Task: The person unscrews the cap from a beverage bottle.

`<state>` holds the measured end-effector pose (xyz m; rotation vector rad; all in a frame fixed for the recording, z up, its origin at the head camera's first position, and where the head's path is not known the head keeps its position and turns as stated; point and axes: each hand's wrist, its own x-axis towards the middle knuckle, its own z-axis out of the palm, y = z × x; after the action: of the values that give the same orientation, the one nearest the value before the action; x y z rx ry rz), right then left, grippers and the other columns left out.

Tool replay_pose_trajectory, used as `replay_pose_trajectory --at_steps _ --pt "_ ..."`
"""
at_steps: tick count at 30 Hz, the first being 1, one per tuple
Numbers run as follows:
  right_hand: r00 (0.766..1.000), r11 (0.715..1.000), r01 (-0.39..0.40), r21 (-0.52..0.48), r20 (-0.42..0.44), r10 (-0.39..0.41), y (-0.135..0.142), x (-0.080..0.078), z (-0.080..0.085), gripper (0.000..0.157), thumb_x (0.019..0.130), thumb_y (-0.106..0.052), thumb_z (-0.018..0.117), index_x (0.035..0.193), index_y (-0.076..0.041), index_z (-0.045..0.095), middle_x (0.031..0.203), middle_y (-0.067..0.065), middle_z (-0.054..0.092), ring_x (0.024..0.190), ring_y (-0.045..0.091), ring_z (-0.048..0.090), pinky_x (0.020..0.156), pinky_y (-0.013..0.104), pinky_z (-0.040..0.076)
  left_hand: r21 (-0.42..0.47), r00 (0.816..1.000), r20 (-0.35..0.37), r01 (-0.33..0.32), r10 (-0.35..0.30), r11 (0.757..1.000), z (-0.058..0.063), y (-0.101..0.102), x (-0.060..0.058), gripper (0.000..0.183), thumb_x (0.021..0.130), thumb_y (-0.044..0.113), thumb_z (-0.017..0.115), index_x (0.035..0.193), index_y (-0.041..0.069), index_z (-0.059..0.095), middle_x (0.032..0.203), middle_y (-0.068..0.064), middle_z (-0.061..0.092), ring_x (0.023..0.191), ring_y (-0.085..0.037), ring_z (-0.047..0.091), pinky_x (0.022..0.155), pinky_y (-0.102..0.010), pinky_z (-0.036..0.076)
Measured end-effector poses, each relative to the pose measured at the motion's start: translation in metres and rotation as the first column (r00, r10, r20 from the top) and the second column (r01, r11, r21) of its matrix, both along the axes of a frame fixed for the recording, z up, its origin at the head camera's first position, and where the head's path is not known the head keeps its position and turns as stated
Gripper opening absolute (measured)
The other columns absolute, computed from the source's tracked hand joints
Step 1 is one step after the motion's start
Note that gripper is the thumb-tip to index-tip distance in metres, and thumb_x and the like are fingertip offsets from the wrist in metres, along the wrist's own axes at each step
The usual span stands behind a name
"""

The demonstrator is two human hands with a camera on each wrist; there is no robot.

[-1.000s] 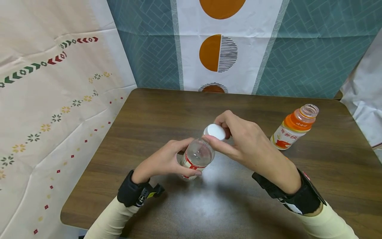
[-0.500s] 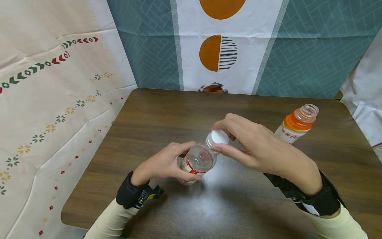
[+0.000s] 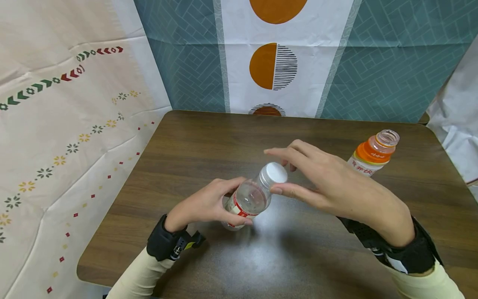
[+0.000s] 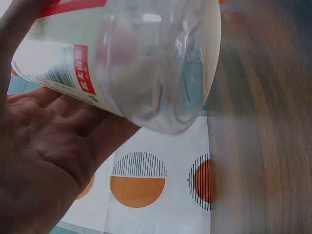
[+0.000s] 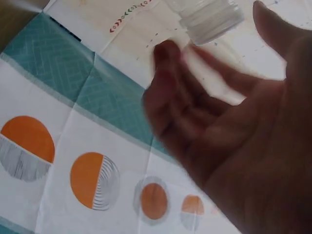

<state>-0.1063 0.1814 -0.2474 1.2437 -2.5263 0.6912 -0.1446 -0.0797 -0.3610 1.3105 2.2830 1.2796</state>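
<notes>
Right grip [image 3: 321, 176] sprung wide off the cap [image 3: 275, 171]

Since the frame half a second ago, its forefinger has lifted away from the cap and its wrist has drifted slightly outward, while my left grip [image 3: 213, 203] has stayed put. That leaves the right one spread and holding nothing; its thumb is right beside the cap, and I can't tell whether they touch. The left is wrapped round the bottle [image 3: 250, 199], thumb on the near side, with the cap sitting on the neck between the two grips. Whether the base rests on the desk [image 3: 168, 166] I can't tell.

I judge this a cap-turning step. To do it well, I'd hold the bottle firmly but lightly, since its thin wall would probably dent, bring thumb and fingers evenly around the cap's ribbed side, and turn it level so the threads don't cross.

Beyond the right grip stands an orange bottle [image 3: 373, 153], uncapped, its lower part hidden behind that grip; a wide outward swing could knock it. Past both grips, a patterned cloth [image 3: 396, 79] hangs beyond the desk's far edge.
</notes>
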Motion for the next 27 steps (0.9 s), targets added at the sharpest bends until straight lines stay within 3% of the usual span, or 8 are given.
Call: replay_pose_trajectory --at_steps 3,7,12,16,19,22,27 --pt "0.99 0.99 0.142 0.002 0.001 -0.142 -0.002 0.002 -0.002 0.046 0.087 -0.035 0.067 0.123 -0.009 0.056 0.082 -0.01 0.055 0.065 0.0 0.048 0.053 0.023 0.047 -0.015 0.999 -0.023 -0.03 0.029 0.999 -0.001 0.001 -0.001 0.055 0.07 0.033 0.081 0.117 0.022 0.053 0.093 0.011 0.064 0.079 -0.004 0.06 0.067 -0.026 0.054" --pt "0.955 0.955 0.297 -0.025 0.022 -0.296 -0.012 0.006 -0.005 0.029 0.09 -0.036 0.063 0.1 -0.009 0.063 0.064 -0.009 0.053 0.053 0.004 0.046 0.047 0.026 0.044 -0.042 0.996 -0.049 -0.07 0.068 0.997 0.001 0.002 0.0 0.055 0.069 0.033 0.082 0.114 0.021 0.053 0.09 0.012 0.063 0.076 -0.002 0.058 0.064 -0.025 0.054" --pt "0.903 0.902 0.43 -0.028 0.026 -0.43 -0.025 0.012 -0.006 0.037 0.086 -0.048 0.062 0.079 -0.012 0.062 0.053 -0.007 0.047 0.047 0.01 0.044 0.043 0.027 0.04 -0.042 0.994 -0.049 -0.102 0.1 0.994 0.019 0.005 0.008 0.054 0.069 0.023 0.083 0.114 0.012 0.055 0.092 0.006 0.064 0.077 -0.005 0.058 0.065 -0.029 0.055" --pt "0.872 0.872 0.488 -0.013 0.055 -0.487 -0.031 0.015 -0.007 0.044 0.082 -0.053 0.065 0.073 -0.01 0.059 0.052 -0.004 0.049 0.045 0.013 0.046 0.04 0.028 0.04 -0.063 0.992 -0.029 -0.121 0.12 0.991 0.032 0.007 0.014 0.052 0.069 0.017 0.083 0.113 0.007 0.055 0.092 0.0 0.065 0.077 -0.008 0.059 0.065 -0.032 0.055" --pt "0.861 0.862 0.507 -0.022 0.051 -0.506 -0.034 0.015 -0.009 0.047 0.079 -0.053 0.068 0.07 -0.008 0.056 0.05 -0.003 0.048 0.042 0.014 0.045 0.037 0.028 0.038 -0.082 0.991 -0.019 -0.132 0.131 0.988 0.034 0.007 0.016 0.052 0.069 0.016 0.083 0.113 0.007 0.055 0.093 0.0 0.065 0.078 -0.009 0.059 0.067 -0.032 0.055" --pt "0.853 0.853 0.521 -0.036 0.038 -0.52 -0.037 0.015 -0.012 0.049 0.079 -0.053 0.067 0.07 -0.007 0.054 0.049 -0.001 0.045 0.04 0.014 0.044 0.035 0.028 0.037 -0.076 0.99 -0.028 -0.137 0.135 0.988 0.029 0.006 0.013 0.052 0.069 0.017 0.083 0.113 0.008 0.055 0.093 0.001 0.065 0.077 -0.009 0.059 0.066 -0.032 0.055" --pt "0.85 0.849 0.526 -0.047 0.035 -0.525 -0.04 0.013 -0.014 0.046 0.084 -0.05 0.064 0.071 -0.007 0.051 0.051 -0.001 0.046 0.041 0.015 0.045 0.036 0.029 0.038 -0.076 0.989 -0.059 -0.141 0.137 0.987 0.009 0.002 0.003 0.056 0.069 0.03 0.083 0.115 0.015 0.054 0.093 0.007 0.064 0.078 -0.005 0.059 0.066 -0.027 0.055"
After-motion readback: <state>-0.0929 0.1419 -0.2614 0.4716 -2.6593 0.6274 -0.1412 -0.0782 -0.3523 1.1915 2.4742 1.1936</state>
